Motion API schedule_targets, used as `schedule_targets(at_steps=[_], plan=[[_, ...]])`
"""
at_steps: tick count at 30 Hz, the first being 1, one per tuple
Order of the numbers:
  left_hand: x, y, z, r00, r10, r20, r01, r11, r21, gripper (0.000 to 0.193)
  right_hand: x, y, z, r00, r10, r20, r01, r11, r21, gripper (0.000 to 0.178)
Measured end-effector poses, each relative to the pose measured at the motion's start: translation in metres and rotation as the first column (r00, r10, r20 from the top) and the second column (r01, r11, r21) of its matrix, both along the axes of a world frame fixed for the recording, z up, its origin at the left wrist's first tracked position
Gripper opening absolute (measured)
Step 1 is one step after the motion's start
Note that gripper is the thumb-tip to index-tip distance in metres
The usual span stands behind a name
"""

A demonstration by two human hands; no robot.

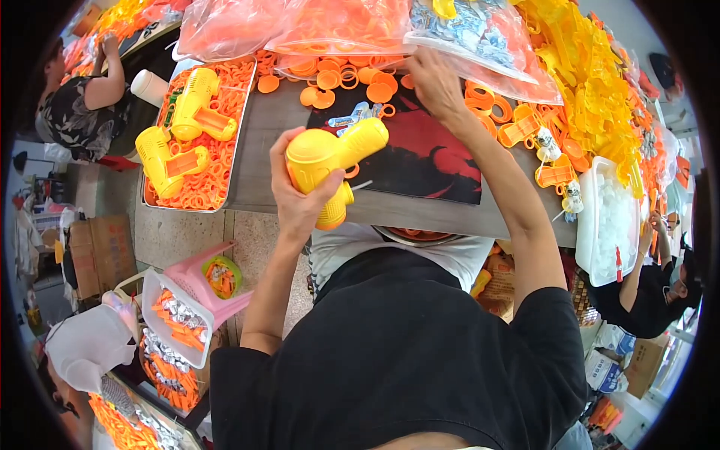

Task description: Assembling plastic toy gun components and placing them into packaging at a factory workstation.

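My left hand (298, 202) is closed around a yellow toy hair dryer (313, 159), held above the near part of the table with its nozzle pointing up and right. A thin pale piece sticks out low on its right side. My right hand (438, 88) reaches to the far side, its fingers bent at the edge of a clear bag, among orange rings and discs (380, 88). What those fingertips hold is hidden. Between the hands, light-blue clear parts (354, 117) lie on a black and red mat (442, 161).
Left stands a tray of orange rings (225, 135) with two yellow dryer bodies (196, 101) on top. Filled plastic bags (337, 26) line the back. Right are yellow shells (589, 82), orange handles with small motors (551, 146) and a white bin (598, 247). Other people work at both sides.
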State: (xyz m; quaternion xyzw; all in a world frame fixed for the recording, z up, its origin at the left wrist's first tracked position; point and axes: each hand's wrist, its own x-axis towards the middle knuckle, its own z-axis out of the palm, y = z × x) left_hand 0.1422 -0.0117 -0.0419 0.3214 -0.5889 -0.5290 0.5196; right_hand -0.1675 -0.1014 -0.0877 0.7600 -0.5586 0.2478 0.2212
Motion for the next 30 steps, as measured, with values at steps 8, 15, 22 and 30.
schedule_targets(at_steps=[8,15,22,30], plan=[[-0.057,-0.021,0.002,0.993,-0.105,-0.058,0.104,0.994,-0.035,0.071,0.046,0.121,0.067,0.145,-0.193,0.970,-0.254,0.941,0.225,0.014],[-0.083,-0.010,0.006,0.975,-0.217,-0.051,0.216,0.976,-0.030,0.071,0.036,0.163,0.063,0.107,-0.094,0.990,-0.288,0.950,0.121,0.037],[-0.075,-0.011,0.020,0.902,-0.430,-0.048,0.431,0.903,0.001,0.071,0.003,0.171,0.077,-0.181,-0.068,0.981,-0.624,0.779,-0.061,0.020],[-0.096,0.008,0.019,0.893,-0.436,0.109,0.449,0.876,-0.177,0.074,0.006,0.163,0.080,-0.325,-0.251,0.912,-0.774,0.625,-0.104,0.035]])
